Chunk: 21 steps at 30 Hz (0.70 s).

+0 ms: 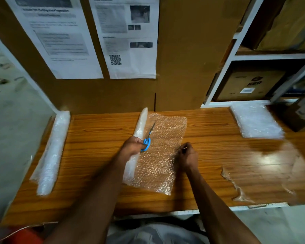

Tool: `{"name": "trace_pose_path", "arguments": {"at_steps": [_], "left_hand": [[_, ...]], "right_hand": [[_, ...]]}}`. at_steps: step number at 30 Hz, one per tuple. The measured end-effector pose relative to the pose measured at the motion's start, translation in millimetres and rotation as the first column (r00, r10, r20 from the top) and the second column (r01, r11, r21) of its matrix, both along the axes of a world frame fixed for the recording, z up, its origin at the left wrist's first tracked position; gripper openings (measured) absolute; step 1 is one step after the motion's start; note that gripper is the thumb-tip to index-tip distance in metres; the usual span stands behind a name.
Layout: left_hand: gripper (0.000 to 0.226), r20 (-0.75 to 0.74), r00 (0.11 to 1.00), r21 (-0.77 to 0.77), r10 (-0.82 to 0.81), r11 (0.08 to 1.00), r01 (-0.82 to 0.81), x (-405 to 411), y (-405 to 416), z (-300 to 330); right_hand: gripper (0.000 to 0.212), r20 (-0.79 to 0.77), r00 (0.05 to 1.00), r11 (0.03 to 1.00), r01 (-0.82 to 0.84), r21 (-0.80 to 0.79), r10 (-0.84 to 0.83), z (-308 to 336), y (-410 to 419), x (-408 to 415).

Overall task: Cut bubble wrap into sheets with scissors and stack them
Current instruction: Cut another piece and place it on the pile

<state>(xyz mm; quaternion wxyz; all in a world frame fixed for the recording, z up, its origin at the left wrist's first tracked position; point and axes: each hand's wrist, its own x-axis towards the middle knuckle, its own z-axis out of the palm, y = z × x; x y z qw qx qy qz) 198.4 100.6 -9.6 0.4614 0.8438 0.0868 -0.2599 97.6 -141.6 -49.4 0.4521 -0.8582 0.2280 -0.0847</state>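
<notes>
— Hands?
— Apart. Left hand [133, 144] clamped on blue-handled scissors [148, 138], blades over the roll [138, 145]. Right hand [187, 155] pinching the unrolled bubble wrap [162, 155] at its right edge.
— Wrap's place?
— Flat on the wooden table [99, 138], mid-table. Stack of cut sheets [255, 122] far right; spare roll [51, 152] far left.

— Where are the scissors [148, 138]?
— In the left hand [134, 145], blue handles gripped, blades pointing to one o'clock over the unrolled bubble wrap [162, 152].
— And the right hand [187, 155]?
— Pinching the sheet's three o'clock edge.
— The cut stack [255, 120]?
— Far at two o'clock on the wooden table [99, 138]; a spare roll [51, 152] lies at nine.
</notes>
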Motion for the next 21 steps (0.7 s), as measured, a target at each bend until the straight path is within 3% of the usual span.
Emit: {"name": "trace_pose_path", "arguments": {"at_steps": [3,5,6,8,10,11,14,17,21], "left_hand": [[0.015,0.047,0.998,0.155,-0.029,0.988,0.021,4.6,8.2,8.3],[0.015,0.067,0.997,0.170,-0.023,0.985,0.011,4.2,7.7,11.1],[0.013,0.061,0.998,0.125,0.000,0.992,-0.008,2.9,5.8,11.4],[0.013,-0.050,0.996,-0.130,0.068,0.989,-0.074,-4.3,-2.4,16.3],[0.023,-0.237,0.971,-0.365,0.043,0.922,-0.130,-18.2,-10.6,23.0],[0.024,-0.288,0.958,-0.389,-0.005,0.914,-0.112,-23.3,-13.6,20.1],[0.018,-0.339,0.931,-0.303,-0.135,0.953,0.028,-34.4,-16.1,7.9],[0.025,-0.315,0.939,-0.166,-0.139,0.982,0.089,-32.2,-6.5,2.4],[0.024,-0.268,0.956,-0.018,-0.118,0.993,0.118,-20.6,17.5,14.4]], "right_hand": [[0.029,0.034,0.998,0.998,0.060,-0.016,-0.060,2.0,-9.3,-0.1],[0.030,0.050,0.991,0.991,0.128,-0.029,-0.126,-1.1,-16.6,1.2],[0.028,0.070,0.987,0.989,0.145,-0.036,-0.142,-2.5,-19.1,1.8],[0.012,0.114,0.986,0.988,0.135,-0.080,-0.125,-7.1,-20.6,0.3],[0.019,0.108,0.992,0.993,0.081,-0.082,-0.072,-10.4,-19.8,-3.9],[0.023,0.089,0.995,0.997,0.051,-0.066,-0.045,-12.4,-19.5,-5.9],[0.015,0.021,1.000,0.997,0.021,-0.080,-0.020,-19.4,-22.4,-9.0],[0.014,0.020,1.000,0.991,0.022,-0.130,-0.020,-28.9,-31.1,-9.8],[0.023,0.027,0.998,0.998,0.060,-0.020,-0.059,-22.8,-32.4,-11.9]]}}
